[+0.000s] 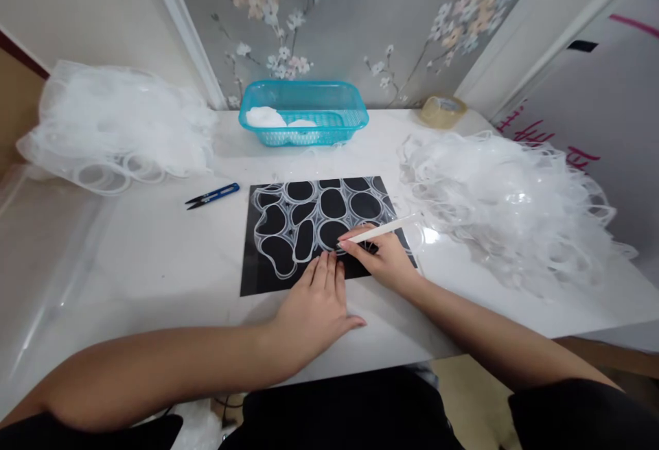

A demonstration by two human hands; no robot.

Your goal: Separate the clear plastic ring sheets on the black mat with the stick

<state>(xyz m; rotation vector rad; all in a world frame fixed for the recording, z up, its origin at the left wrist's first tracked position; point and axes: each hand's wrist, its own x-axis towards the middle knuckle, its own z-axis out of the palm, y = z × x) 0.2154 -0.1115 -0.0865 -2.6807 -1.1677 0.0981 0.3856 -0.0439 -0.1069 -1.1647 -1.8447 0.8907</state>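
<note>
A piece of sheer white netting with thick looped outlines point(318, 207) lies over a black rectangular board point(262, 284) on the white table. My left hand point(318, 306) rests palm down, fingers stretched out, their tips on the netting's lower edge. Just to its right, my right hand point(379, 256) pinches a slim white stick-like tool point(384, 228). The tool slants up to the right, its lower end close to the netting by my left fingertips. Its exact kind cannot be made out.
Blue thread snips point(213, 195) lie left of the board. Behind it stands a turquoise plastic basket point(303, 136) with white bundles inside. Heaps of white netting lie at the left point(118, 121) and right point(509, 196). A tape roll point(443, 112) sits against the wall.
</note>
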